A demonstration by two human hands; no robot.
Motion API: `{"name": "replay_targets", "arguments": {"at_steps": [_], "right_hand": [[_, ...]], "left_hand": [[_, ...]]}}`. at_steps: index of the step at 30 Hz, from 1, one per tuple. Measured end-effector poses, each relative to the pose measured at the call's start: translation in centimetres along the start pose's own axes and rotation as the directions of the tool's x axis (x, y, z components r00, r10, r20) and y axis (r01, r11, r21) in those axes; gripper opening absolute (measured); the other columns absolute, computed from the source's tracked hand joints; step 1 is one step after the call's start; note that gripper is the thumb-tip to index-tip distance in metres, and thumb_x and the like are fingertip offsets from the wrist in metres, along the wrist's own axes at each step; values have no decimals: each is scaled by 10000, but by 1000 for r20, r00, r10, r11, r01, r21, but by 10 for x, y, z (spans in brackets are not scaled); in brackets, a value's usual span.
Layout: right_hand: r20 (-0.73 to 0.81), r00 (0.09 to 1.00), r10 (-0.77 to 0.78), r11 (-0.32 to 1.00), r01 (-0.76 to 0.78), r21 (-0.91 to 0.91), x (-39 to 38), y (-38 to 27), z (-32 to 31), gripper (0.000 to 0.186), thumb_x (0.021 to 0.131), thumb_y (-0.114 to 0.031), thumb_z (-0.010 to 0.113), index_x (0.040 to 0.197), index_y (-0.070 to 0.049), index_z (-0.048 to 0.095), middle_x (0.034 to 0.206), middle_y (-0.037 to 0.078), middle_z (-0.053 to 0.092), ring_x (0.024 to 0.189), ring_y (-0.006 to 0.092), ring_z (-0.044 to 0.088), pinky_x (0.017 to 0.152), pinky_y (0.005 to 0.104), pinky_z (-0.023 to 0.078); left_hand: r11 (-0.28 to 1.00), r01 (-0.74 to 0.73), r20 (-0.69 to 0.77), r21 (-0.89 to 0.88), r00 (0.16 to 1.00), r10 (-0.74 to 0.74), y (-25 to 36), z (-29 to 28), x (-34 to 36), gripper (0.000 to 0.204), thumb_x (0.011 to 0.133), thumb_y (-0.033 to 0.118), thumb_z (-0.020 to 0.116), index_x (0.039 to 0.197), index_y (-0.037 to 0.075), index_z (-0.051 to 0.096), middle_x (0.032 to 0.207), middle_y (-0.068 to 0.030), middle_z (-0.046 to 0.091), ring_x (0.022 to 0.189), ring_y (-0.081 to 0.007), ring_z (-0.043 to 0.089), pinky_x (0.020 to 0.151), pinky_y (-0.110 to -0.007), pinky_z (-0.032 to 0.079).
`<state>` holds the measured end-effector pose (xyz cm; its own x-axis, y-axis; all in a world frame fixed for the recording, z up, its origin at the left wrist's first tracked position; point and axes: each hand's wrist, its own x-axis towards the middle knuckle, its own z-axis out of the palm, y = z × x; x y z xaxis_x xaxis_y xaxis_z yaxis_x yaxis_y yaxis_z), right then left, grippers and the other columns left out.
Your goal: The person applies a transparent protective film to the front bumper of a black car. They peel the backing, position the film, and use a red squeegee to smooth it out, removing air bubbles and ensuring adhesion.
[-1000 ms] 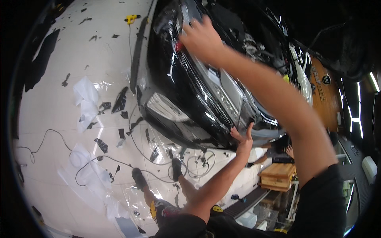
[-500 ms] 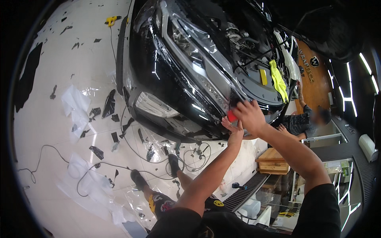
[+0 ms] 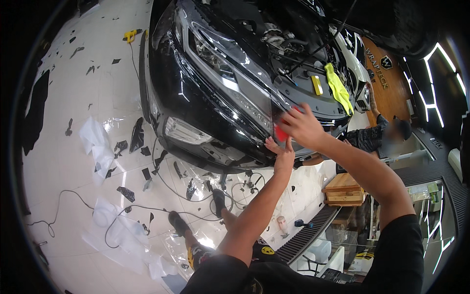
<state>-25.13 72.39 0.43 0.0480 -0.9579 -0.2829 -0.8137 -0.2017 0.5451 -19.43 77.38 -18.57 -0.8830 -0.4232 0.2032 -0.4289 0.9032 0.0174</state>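
Note:
My right hand (image 3: pixel 306 131) grips a red squeegee (image 3: pixel 281 133), its blade against the lower corner of the black car's headlight (image 3: pixel 223 73). Just below it, my left hand (image 3: pixel 281 152) rests on the front bumper (image 3: pixel 235 154) with its fingers stretched out; whether it pinches any film edge cannot be made out. Wet, wrinkled clear film lies over the headlight and the bodywork around it. Lower on the bumper sits a clear lamp (image 3: pixel 186 131).
The engine bay is open; a yellow block (image 3: pixel 317 85) and a neon-yellow cloth (image 3: pixel 339 89) lie on its front cover. Cable (image 3: pixel 169 209), black scraps and white backing sheets (image 3: pixel 117 230) litter the floor. A yellow heat gun (image 3: pixel 130 36) lies far left. Another person (image 3: pixel 372 139) works at right, near a wooden crate (image 3: pixel 345 190).
My right hand and the red squeegee have shifted slightly up and left along the headlight's corner. My left hand stays beside it on the bumper. The whole view has moved a little.

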Motion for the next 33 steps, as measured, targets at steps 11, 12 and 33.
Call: {"name": "replay_targets", "arguments": {"at_steps": [11, 12, 33], "right_hand": [[635, 751, 181, 976, -217, -21, -107, -58, 43, 236, 845, -372, 739, 999, -211, 816, 1228, 74, 639, 1292, 300, 523, 1111, 602, 366], [466, 836, 289, 956, -273, -102, -179, -71, 62, 221, 841, -323, 740, 1011, -203, 815, 1215, 92, 635, 1288, 337, 525, 1111, 639, 344], [-840, 116, 530, 425, 821, 382, 111, -181, -344, 244, 768, -51, 767, 1012, -53, 775, 985, 132, 747, 864, 277, 732, 584, 303, 567]], "left_hand": [[903, -209, -85, -375, 978, 191, -61, -19, -132, 685, 1002, 200, 489, 1659, 95, 328, 1526, -443, 411, 1364, -589, 478, 1170, -733, 245], [786, -224, -75, -576, 972, 221, -53, -19, -178, 723, 960, 182, 541, 1647, 75, 345, 1473, -466, 443, 1364, -602, 464, 1171, -708, 268], [278, 941, 481, 194, 156, -863, -674, -29, -739, 363, 956, 236, 599, 1184, -15, 728, 1243, -252, 700, 1165, -423, 653, 1041, -513, 501]]}}
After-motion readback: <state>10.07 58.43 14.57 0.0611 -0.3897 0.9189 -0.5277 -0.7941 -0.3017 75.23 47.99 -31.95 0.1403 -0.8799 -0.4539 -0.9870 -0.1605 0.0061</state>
